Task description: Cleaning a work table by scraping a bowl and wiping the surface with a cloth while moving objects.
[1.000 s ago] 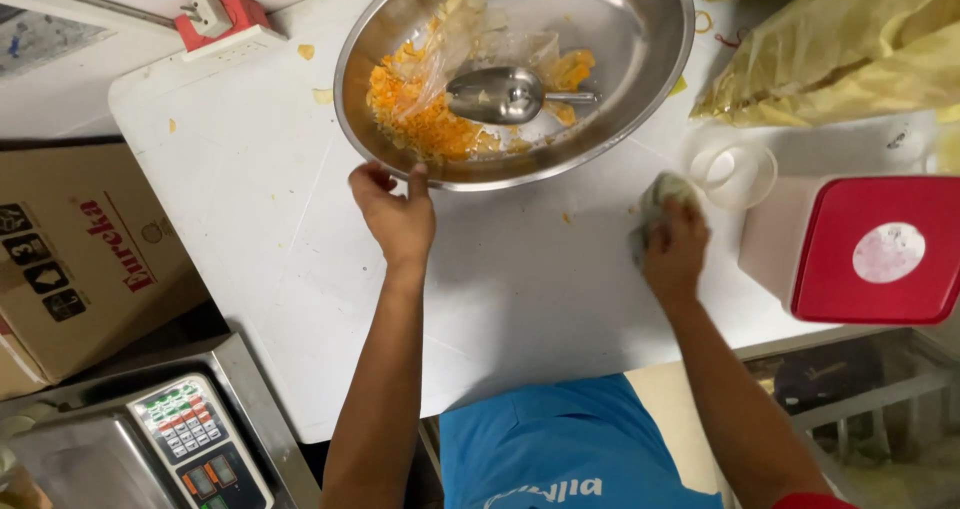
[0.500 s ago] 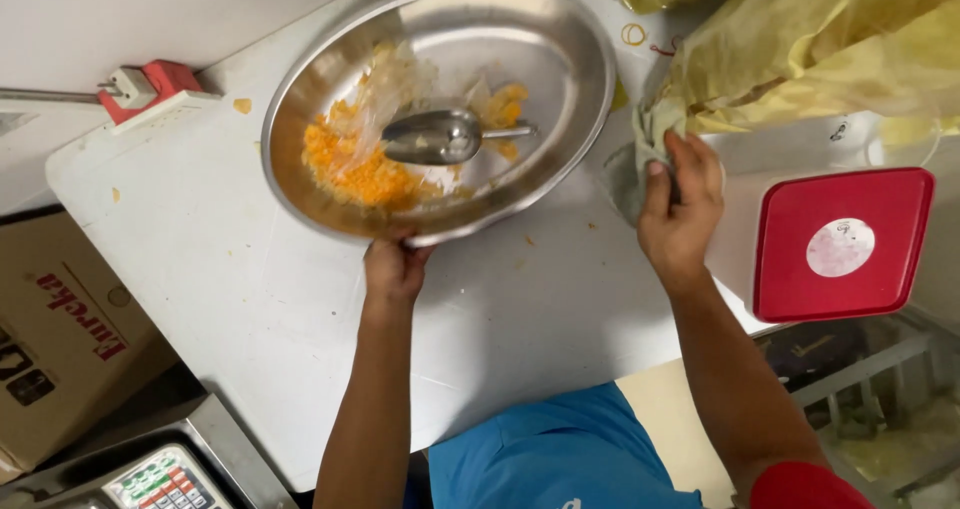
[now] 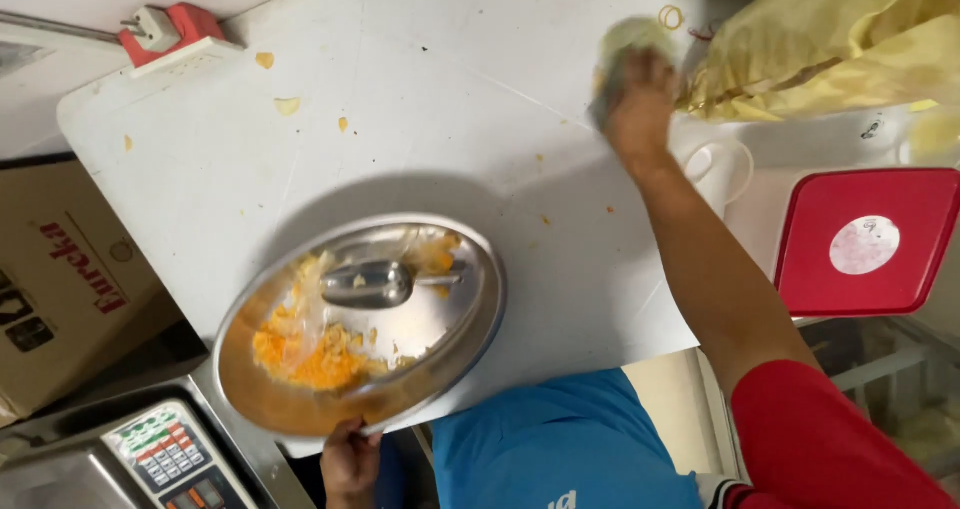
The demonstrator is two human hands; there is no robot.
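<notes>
My left hand (image 3: 350,461) grips the near rim of a large steel bowl (image 3: 470,269), lifted over the front edge of the white table (image 3: 400,109). Inside the bowl lie orange and yellow snack crumbs (image 3: 305,354) and a small metal scoop (image 3: 370,282). My right hand (image 3: 638,99) is stretched to the far side of the table, pressing a pale crumpled cloth (image 3: 625,44) on the surface, beside yellow plastic bags (image 3: 830,39). The cloth and hand are blurred.
A red-lidded box (image 3: 865,241) stands at the right, with a white cup (image 3: 720,169) beside it. A weighing scale with a keypad (image 3: 165,459) sits lower left, a cardboard carton (image 3: 60,269) to the left. Crumbs (image 3: 287,105) dot the table. A red-and-white device (image 3: 170,34) sits at the far left corner.
My left hand has drawn the bowl from the table's far side toward me, over the front edge. My right hand has carried the cloth from the right side to the far part of the table.
</notes>
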